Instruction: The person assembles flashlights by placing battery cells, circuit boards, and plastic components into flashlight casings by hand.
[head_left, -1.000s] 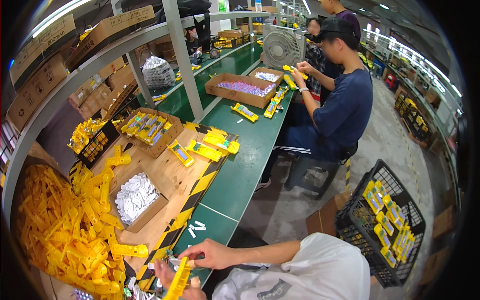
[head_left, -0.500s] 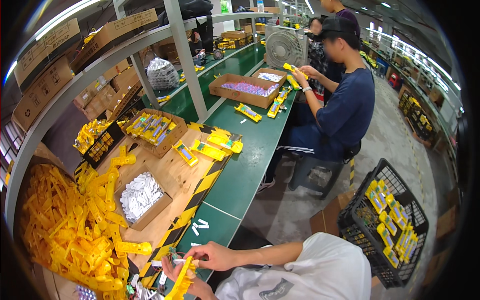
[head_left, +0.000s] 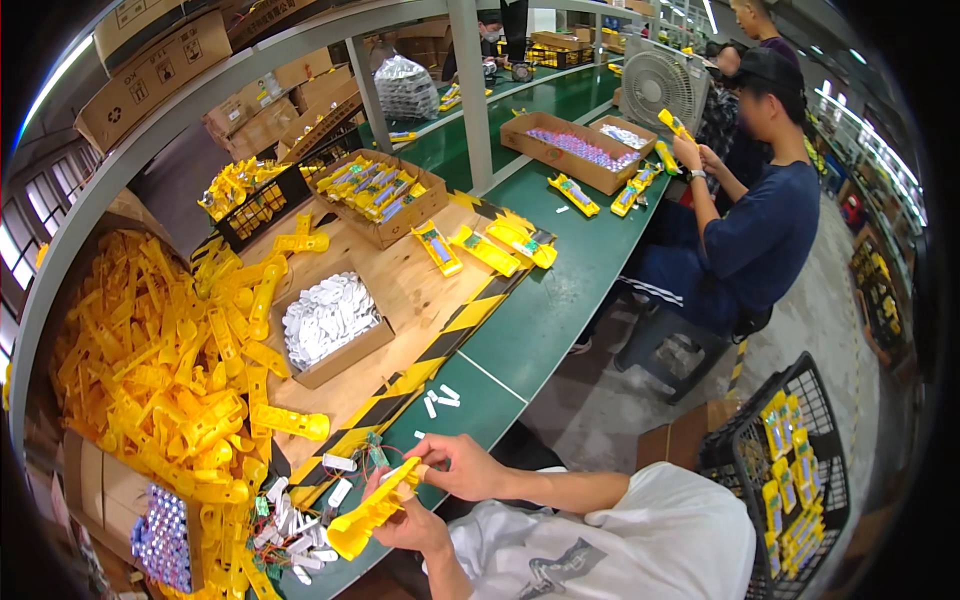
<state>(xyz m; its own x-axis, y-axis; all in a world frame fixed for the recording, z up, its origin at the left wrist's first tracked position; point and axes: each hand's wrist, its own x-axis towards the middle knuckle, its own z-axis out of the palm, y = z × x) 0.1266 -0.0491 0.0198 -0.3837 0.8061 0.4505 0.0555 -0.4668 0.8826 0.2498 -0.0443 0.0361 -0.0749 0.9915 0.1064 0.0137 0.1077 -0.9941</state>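
Observation:
My left hand [head_left: 412,526] is closed round a yellow plastic shell [head_left: 362,522], which is long, tilted and hollow. At the shell's upper end, my right hand [head_left: 462,468] is closed, with thumb and fingers pinching its edge; any small piece between them is hidden. Just beyond the shell lies a small green circuit board [head_left: 376,456] with thin red wires. Left of my hands is a loose heap of white parts with wires [head_left: 296,530]. Several small white strips [head_left: 441,401] lie on the green table [head_left: 480,378] beyond my right hand.
A big pile of yellow shells [head_left: 160,370] fills the left, beside a box of white pieces [head_left: 332,318] and a tray of cylindrical cells [head_left: 165,540]. Filled shells sit in a carton [head_left: 375,195] and a black crate [head_left: 790,470]. A co-worker [head_left: 750,210] sits at far right.
My view has swung left, so the scene sits further right and the cell tray shows. The shell stays in my left hand, while my right fingers have shifted to its upper edge.

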